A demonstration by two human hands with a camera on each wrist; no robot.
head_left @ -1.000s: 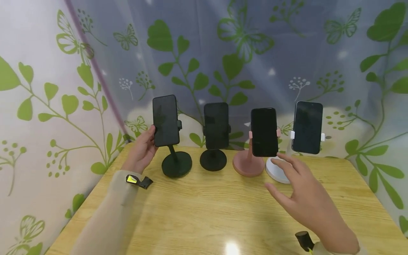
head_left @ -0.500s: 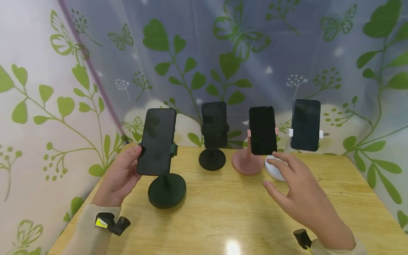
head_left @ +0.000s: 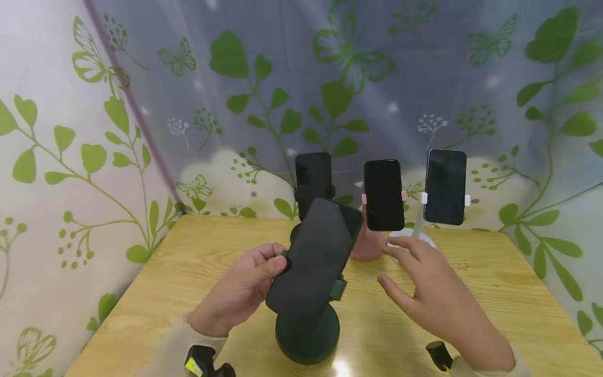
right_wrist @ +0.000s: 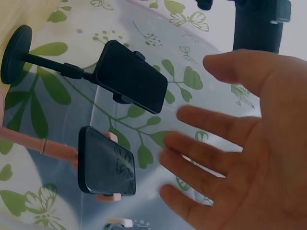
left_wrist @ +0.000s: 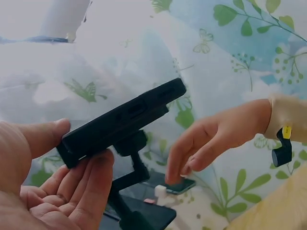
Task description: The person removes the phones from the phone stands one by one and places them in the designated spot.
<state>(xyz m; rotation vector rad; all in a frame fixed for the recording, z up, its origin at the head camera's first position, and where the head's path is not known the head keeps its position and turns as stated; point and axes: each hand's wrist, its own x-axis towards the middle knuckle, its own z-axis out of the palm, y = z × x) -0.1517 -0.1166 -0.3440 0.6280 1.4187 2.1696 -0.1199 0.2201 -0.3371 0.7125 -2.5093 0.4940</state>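
Fingers of left hand [head_left: 237, 290] curled behind dark phone [head_left: 314, 256], thumb at its left edge, pinching; fingertips hidden in head view, seen under phone from left wrist. Phone tilted, clamped in green stand [head_left: 308, 345]; whether base touches table [head_left: 226, 230], cannot tell. Phone hides most of black stand [right_wrist: 72, 71], part of pink stand [head_left: 368, 248]. Right hand [head_left: 431, 290] loosely spread, holding nothing, partly covering white stand [head_left: 417, 224].
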